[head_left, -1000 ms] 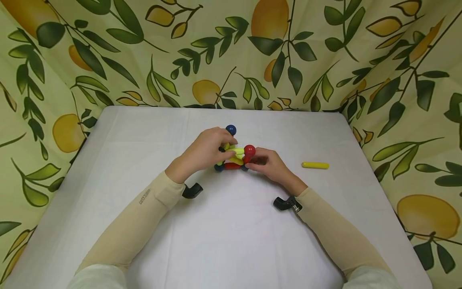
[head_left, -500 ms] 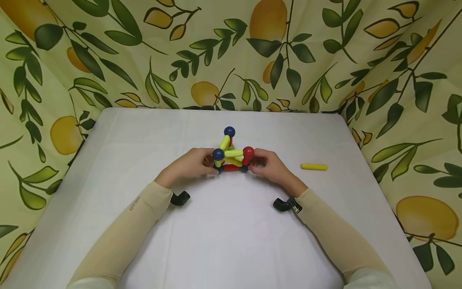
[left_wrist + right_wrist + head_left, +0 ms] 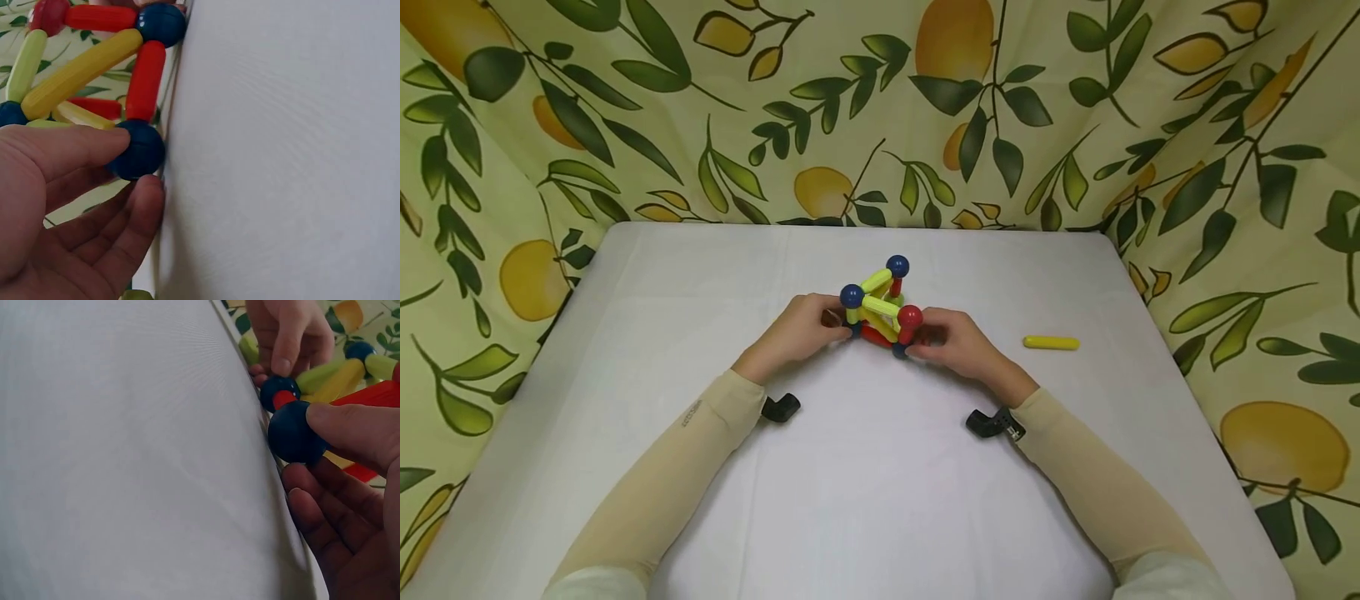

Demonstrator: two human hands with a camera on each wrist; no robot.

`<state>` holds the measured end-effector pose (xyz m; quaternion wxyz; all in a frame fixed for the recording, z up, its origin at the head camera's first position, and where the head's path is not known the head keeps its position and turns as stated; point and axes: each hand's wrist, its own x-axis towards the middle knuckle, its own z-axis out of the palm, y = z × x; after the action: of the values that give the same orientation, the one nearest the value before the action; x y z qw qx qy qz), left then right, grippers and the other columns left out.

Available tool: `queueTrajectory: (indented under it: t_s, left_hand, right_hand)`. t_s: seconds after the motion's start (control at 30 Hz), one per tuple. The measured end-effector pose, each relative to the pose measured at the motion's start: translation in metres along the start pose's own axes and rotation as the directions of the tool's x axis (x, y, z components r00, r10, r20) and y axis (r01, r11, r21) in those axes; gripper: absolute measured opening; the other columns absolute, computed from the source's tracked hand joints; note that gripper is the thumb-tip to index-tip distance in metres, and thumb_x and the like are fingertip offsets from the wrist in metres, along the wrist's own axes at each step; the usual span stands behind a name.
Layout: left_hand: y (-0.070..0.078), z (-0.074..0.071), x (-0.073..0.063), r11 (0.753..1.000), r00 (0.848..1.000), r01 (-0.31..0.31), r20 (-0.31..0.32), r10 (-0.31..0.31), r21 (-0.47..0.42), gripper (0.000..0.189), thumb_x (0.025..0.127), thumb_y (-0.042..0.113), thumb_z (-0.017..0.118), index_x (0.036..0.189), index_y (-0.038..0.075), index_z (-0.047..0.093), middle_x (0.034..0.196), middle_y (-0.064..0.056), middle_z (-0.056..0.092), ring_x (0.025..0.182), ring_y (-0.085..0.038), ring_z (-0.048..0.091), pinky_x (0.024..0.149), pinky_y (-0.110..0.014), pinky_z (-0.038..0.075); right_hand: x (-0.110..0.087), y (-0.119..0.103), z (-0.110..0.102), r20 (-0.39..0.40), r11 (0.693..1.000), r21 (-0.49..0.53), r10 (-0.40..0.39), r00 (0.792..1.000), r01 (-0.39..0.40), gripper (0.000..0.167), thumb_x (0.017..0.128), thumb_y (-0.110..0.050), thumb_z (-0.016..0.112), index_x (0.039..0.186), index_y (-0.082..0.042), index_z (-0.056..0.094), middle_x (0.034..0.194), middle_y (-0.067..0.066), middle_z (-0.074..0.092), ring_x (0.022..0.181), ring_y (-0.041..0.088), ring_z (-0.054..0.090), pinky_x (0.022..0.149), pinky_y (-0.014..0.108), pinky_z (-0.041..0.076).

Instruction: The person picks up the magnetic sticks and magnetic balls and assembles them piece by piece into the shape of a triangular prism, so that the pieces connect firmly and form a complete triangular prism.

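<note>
A magnetic building-stick frame (image 3: 880, 307) stands on the table between both hands. Light green, yellow and red sticks join its balls. On top are a blue ball (image 3: 852, 296) at the left, a red ball (image 3: 910, 317) at the right front and another blue ball (image 3: 898, 267) at the back. My left hand (image 3: 805, 327) pinches the lower left blue ball (image 3: 139, 150) between thumb and fingers. At the right front corner, my right hand (image 3: 958, 343) pinches the lower blue ball (image 3: 295, 432) under the red one. The frame's far lower corner is partly hidden.
A loose yellow stick (image 3: 1051, 342) lies on the white-covered table (image 3: 865, 483), right of the right hand. Behind the table's back edge hangs a fruit-and-leaf patterned curtain (image 3: 820, 100). Black wrist mounts (image 3: 988, 423) jut inward from both forearms.
My left hand came down from the frame's top to its lower left ball. The frame then turned clockwise seen from above: its left corner went back, its rear ball right. My right hand stayed put.
</note>
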<state>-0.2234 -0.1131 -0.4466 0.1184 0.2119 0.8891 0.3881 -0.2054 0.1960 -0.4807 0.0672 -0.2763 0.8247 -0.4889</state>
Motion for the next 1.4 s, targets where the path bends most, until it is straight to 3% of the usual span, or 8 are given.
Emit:
queueTrajectory:
  t_s: [0.17,0.33,0.53,0.7,0.97,1.13,1.3,1.4]
  left_hand:
    - [0.001,0.002,0.009,1.000,1.000,0.023,-0.017,-0.022,0.021,0.033,0.099,0.013,0.080,0.129,0.000,0.075,0.112,-0.011,0.076,0.097,-0.025,0.070,0.088,-0.041,0.057]
    - [0.003,0.002,0.018,0.999,0.999,0.027,-0.026,-0.026,0.043,0.032,0.099,0.013,0.079,0.127,-0.001,0.076,0.109,-0.012,0.076,0.097,-0.028,0.067,0.088,-0.042,0.056]
    - [0.002,0.003,0.029,1.000,1.000,0.004,-0.009,-0.003,0.030,0.033,0.099,0.010,0.077,0.130,0.000,0.075,0.120,-0.012,0.076,0.101,-0.026,0.071,0.090,-0.040,0.058]
    - [0.001,0.004,0.036,1.000,1.000,-0.001,0.005,0.001,0.005,0.033,0.101,0.007,0.073,0.134,-0.001,0.073,0.125,-0.013,0.075,0.103,-0.024,0.073,0.089,-0.038,0.059]
    - [0.004,0.002,0.043,1.000,1.000,-0.007,0.017,0.007,0.010,0.033,0.101,0.004,0.067,0.133,-0.001,0.074,0.124,-0.015,0.075,0.103,-0.027,0.073,0.094,-0.040,0.058]
    - [0.007,0.003,0.047,1.000,1.000,0.011,0.019,-0.012,0.010,0.032,0.103,0.007,0.069,0.134,-0.002,0.073,0.121,-0.015,0.076,0.107,-0.028,0.071,0.099,-0.042,0.056]
    - [0.009,0.001,0.042,1.000,1.000,0.013,-0.007,-0.013,0.009,0.033,0.104,0.009,0.068,0.136,0.000,0.072,0.123,-0.014,0.075,0.110,-0.028,0.070,0.102,-0.043,0.055]
    - [0.011,-0.005,0.032,1.000,0.997,0.001,-0.074,-0.002,-0.011,0.033,0.105,0.009,0.067,0.137,0.004,0.072,0.127,-0.012,0.073,0.109,-0.027,0.070,0.100,-0.043,0.057]
  right_hand:
    - [0.000,-0.009,-0.001,0.067,0.996,-0.087,-0.003,0.998,0.008,0.028,0.091,-0.005,0.088,0.118,-0.010,0.080,0.103,-0.002,0.075,0.093,0.020,0.067,0.088,0.037,0.059]
    - [-0.001,-0.023,0.003,0.159,0.993,-0.110,-0.029,0.987,0.047,0.027,0.096,-0.006,0.083,0.122,-0.009,0.079,0.108,-0.004,0.076,0.095,0.017,0.068,0.088,0.035,0.060]
    - [-0.003,-0.037,0.012,0.242,0.977,-0.186,-0.053,0.969,0.100,0.031,0.100,-0.015,0.080,0.130,-0.008,0.078,0.115,-0.004,0.076,0.100,0.014,0.066,0.092,0.036,0.058]
    - [-0.005,-0.045,0.018,0.285,0.962,-0.246,-0.047,0.957,0.120,0.041,0.101,-0.018,0.079,0.140,-0.009,0.074,0.106,-0.006,0.072,0.094,0.012,0.063,0.085,0.033,0.056]
    - [-0.008,-0.062,0.031,0.362,0.944,-0.318,0.038,0.931,0.085,0.066,0.101,-0.028,0.077,0.161,-0.012,0.054,0.074,-0.010,0.055,0.069,0.008,0.054,0.065,0.030,0.047]
    - [-0.009,-0.063,0.038,0.344,0.926,-0.365,0.034,0.938,0.100,0.072,0.100,-0.027,0.078,0.164,-0.013,0.049,0.070,-0.011,0.053,0.065,0.007,0.052,0.064,0.031,0.047]
    - [-0.009,-0.066,0.038,0.344,0.926,-0.369,0.056,0.937,0.080,0.074,0.101,-0.027,0.077,0.166,-0.016,0.045,0.082,-0.007,0.057,0.070,0.008,0.053,0.067,0.030,0.047]
    - [-0.010,-0.080,0.018,0.416,0.935,-0.352,0.128,0.900,0.030,0.072,0.101,-0.027,0.079,0.165,-0.017,0.048,0.099,-0.004,0.065,0.081,0.008,0.059,0.076,0.030,0.053]
